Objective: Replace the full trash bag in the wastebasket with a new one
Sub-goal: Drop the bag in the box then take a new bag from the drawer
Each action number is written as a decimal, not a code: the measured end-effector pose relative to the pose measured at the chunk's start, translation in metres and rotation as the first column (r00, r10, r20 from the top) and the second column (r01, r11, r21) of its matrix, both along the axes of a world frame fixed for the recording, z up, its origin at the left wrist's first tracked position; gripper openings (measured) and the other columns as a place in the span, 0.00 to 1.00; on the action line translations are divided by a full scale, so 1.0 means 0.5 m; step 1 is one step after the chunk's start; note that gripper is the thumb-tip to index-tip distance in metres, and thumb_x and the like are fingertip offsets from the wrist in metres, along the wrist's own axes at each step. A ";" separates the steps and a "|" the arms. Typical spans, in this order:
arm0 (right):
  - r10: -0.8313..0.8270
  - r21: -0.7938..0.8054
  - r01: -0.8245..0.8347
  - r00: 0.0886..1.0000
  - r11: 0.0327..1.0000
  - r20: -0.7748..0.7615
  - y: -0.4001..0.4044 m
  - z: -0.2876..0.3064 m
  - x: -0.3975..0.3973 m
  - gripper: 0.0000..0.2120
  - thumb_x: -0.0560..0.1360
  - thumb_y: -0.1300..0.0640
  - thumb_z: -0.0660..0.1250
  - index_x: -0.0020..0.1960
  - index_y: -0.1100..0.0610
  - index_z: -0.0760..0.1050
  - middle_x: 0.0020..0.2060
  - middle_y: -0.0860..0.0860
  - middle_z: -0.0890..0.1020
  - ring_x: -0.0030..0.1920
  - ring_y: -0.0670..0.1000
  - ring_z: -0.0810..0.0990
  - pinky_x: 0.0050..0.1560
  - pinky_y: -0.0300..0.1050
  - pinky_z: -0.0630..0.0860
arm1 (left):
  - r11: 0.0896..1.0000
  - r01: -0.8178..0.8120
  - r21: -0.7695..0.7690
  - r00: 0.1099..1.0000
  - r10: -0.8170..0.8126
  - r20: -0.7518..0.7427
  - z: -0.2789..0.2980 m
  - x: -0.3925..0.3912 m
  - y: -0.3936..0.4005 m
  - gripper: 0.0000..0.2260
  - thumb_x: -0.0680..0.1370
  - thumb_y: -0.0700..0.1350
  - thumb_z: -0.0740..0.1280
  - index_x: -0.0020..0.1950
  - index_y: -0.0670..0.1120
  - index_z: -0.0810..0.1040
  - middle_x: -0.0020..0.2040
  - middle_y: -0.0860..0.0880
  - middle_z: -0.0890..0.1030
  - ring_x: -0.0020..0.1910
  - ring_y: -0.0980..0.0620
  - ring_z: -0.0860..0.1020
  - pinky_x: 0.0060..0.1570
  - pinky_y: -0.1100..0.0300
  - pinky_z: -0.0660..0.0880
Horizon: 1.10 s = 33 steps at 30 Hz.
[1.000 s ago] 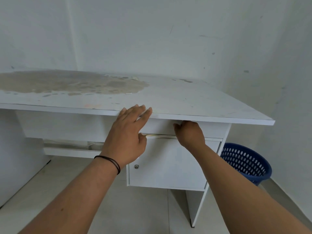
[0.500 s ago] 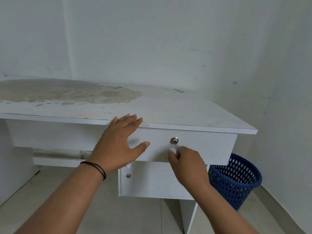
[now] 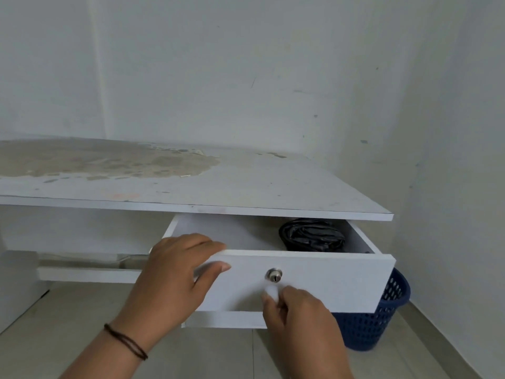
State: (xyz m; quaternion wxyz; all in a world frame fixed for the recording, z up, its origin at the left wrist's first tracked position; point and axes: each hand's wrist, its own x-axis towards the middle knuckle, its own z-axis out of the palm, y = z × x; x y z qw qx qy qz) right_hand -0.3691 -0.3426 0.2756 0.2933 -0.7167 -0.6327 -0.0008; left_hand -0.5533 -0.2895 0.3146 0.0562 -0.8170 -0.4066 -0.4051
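Fingers of the right hand (image 3: 303,315) were curled round a small white knob (image 3: 270,292) on the front of the drawer (image 3: 328,283), pinching it just below the round metal lock (image 3: 274,275). The left hand (image 3: 175,274) lay on the drawer's left end, its fingers hooked over the top edge of the front panel and its thumb pressed flat against the panel's face; a thin dark band (image 3: 127,341) circled that wrist. The drawer stood pulled out from under the desk (image 3: 246,192), whose white top was worn to a large brownish patch toward the left. Inside the drawer, at its right rear, sat a crumpled roll of black trash bags (image 3: 311,235), partly under the overhang of the desk top and partly hidden behind the drawer front. Below the drawer showed the top strip of a lower cupboard door (image 3: 224,320). The blue perforated wastebasket (image 3: 377,321) stood on the tiled floor (image 3: 68,324) to the right, in the corner beside the wall (image 3: 451,160), with the open drawer's right end covering its near upper part; whether it held a bag could not be told.
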 end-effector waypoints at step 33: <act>-0.044 0.316 0.088 0.989 0.945 -0.144 -0.007 0.003 0.227 0.34 0.60 0.27 0.60 0.52 0.52 0.77 0.47 0.42 0.74 0.49 0.43 0.70 0.47 0.35 0.66 | 0.460 -0.053 -0.887 0.996 -0.034 -0.078 0.095 0.240 0.108 0.25 0.75 0.66 0.56 0.60 0.48 0.72 0.50 0.47 0.75 0.49 0.50 0.79 0.50 0.57 0.74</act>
